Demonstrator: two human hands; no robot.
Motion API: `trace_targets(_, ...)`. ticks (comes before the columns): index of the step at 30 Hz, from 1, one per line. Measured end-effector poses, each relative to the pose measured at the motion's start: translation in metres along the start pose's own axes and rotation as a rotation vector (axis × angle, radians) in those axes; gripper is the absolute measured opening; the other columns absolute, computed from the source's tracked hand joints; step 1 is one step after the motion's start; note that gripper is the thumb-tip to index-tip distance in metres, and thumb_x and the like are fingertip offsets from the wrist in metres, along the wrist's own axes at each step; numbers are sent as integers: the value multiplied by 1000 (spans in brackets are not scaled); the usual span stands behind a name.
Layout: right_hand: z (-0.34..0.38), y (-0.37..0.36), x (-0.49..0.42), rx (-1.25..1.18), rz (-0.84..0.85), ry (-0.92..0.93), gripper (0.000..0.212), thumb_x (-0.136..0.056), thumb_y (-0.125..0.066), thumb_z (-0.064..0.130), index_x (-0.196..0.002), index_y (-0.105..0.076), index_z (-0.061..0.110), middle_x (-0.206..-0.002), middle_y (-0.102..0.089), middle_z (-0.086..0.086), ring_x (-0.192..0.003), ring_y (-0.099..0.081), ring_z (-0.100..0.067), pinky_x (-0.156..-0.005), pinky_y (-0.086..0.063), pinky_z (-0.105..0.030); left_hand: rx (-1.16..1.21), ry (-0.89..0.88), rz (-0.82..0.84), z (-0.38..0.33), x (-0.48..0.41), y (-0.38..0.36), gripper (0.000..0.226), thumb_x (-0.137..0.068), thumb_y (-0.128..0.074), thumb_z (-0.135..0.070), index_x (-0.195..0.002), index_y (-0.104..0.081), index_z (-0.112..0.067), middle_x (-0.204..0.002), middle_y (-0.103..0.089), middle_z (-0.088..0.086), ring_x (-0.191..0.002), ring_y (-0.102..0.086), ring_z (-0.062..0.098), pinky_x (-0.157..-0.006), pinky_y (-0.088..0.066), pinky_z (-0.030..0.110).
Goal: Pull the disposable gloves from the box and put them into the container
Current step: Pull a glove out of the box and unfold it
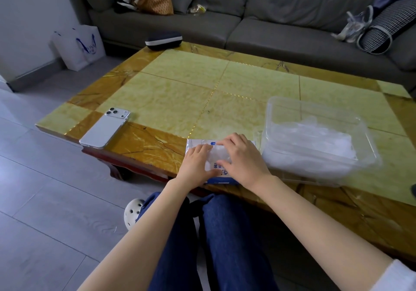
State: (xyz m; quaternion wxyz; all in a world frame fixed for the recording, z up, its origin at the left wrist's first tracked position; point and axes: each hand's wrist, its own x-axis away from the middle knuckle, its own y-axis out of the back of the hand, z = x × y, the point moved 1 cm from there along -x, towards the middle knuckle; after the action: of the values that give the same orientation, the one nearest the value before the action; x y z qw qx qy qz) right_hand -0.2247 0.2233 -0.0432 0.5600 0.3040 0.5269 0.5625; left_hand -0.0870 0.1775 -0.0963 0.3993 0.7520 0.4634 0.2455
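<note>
We had both forearms stretched forward, the left hand (pixel 198 164) lying flat and pressing the white-and-blue cardboard box (pixel 195 144) at the near edge of the glossy marbled surface (pixel 202 88). The right hand (pixel 242 158) arched over it, thumb and fingers pinching the crinkly translucent gloves (pixel 217 153) at the opening. Just to the right stood the clear, round-cornered plastic container (pixel 292 104), a filmy glove heap (pixel 315 142) inside.
</note>
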Motion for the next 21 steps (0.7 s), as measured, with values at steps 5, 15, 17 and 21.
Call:
trace_targets(5,6,2,-14,32,150,-156,18,-94,-55,30,-100,-61,15,-105,-63,-1,-96,-58,-20,-70,-34,-24,-22,11,12,0,-1,1,76,-81,-69,-41,-142,-32,-14,-141,-39,3,-131,-31,22,-105,-23,29)
trace_targets(15,-13,43,-27,-255,-145,-236,19,-91,-55,5,-74,-62,0,-83,-71,-1,-75,-63,-8,-64,-50,-25,-26,2,-10,0,0,2,75,-82,-68,-39,-143,-32,-15,-140,-40,2,-131,-32,22,-106,-21,28)
trace_targets(17,-19,53,-28,-245,-185,-255,20,-91,-57,6,-74,-61,-2,-74,-63,7,-62,-50,9,-56,-40,-10,-34,3,-5,-1,0,2,75,-82,-68,-40,-143,-31,-16,-140,-40,2,-131,-31,22,-106,-20,28)
trace_targets(21,-24,69,-29,-265,-292,-283,21,-91,-59,8,-72,-59,0,-63,-47,19,-55,-41,12,-52,-33,-2,-47,24,19,-4,-1,4,77,-81,-68,-39,-143,-30,-16,-140,-39,3,-131,-31,23,-107,-21,29)
